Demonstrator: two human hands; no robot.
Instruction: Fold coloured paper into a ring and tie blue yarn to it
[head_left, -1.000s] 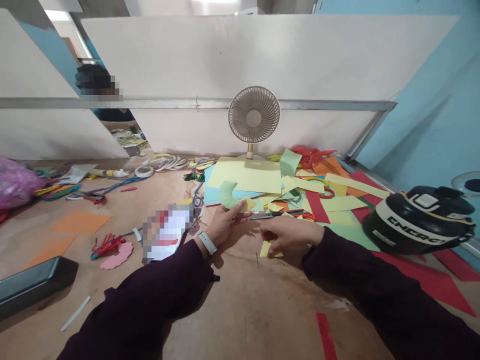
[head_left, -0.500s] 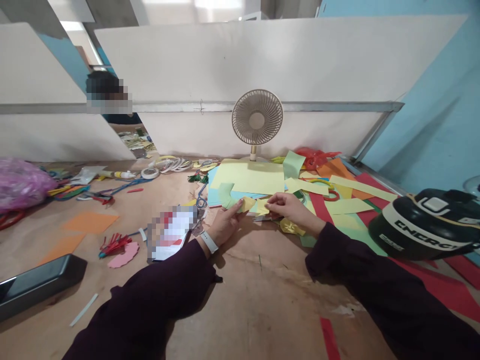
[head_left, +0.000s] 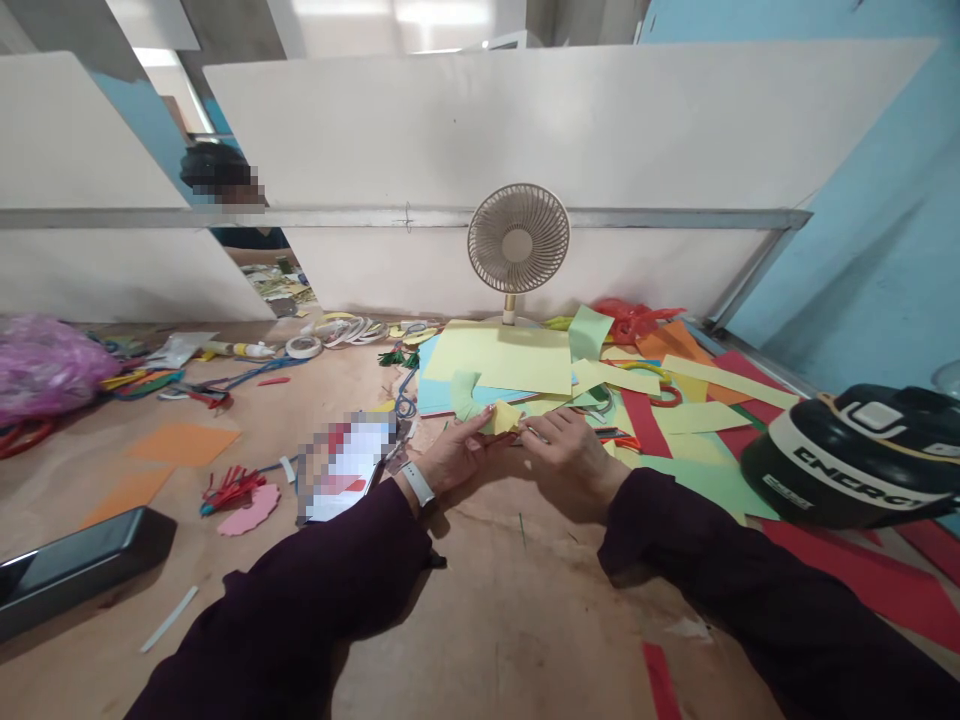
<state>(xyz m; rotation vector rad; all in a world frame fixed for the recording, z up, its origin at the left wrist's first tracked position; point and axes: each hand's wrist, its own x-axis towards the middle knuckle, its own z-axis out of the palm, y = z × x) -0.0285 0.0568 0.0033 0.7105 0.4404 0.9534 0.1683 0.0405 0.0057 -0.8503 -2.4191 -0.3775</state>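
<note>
Both of my hands meet over the wooden table [head_left: 480, 610] on a small folded yellow paper piece [head_left: 504, 416]. My left hand [head_left: 454, 456], with a white wristband, pinches the paper's left side, thumb on top. My right hand [head_left: 568, 452] is closed on the right side of the same piece, fingers curled over it. A light green paper strip [head_left: 463, 392] lies just behind my left fingers. Both arms wear dark purple sleeves.
A small desk fan [head_left: 518, 243] stands at the back against white partitions. Coloured paper sheets [head_left: 502, 360] and red strips litter the right. A black helmet [head_left: 855, 455] sits far right, a dark box [head_left: 67, 575] front left, a pink bag [head_left: 41, 365] far left, tape rolls [head_left: 304, 345] behind.
My right hand left the yellow scrap on the table, rose and moved left, and now joins my left hand on the folded yellow piece. My left hand has barely moved.
</note>
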